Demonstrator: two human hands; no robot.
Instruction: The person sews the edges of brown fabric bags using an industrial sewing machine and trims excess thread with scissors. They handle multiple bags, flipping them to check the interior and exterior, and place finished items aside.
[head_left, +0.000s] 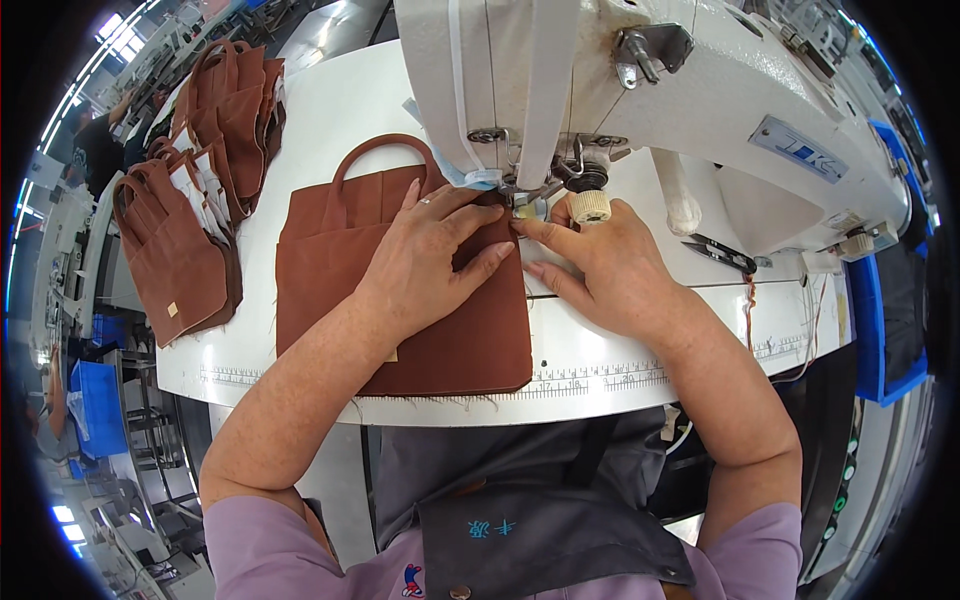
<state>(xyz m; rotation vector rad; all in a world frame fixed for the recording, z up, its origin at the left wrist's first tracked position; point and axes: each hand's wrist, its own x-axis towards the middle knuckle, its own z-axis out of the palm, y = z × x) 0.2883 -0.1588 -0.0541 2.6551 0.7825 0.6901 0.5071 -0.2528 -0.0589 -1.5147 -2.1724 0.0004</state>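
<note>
A brown handbag panel with a looped handle lies flat on the white sewing machine table. Its right edge runs under the needle area of a white sewing machine. My left hand rests on the panel, fingers spread, with a ring on one finger. My right hand is at the panel's right edge by the presser foot. Its index fingertip touches the edge, and the thumb stays apart below. A cream knob partly hides its other fingers.
Several brown bag pieces with handles are stacked at the left. Black thread snips lie right of the machine's needle. A printed ruler follows the table's front edge. Blue bins stand at the left, with another at the right.
</note>
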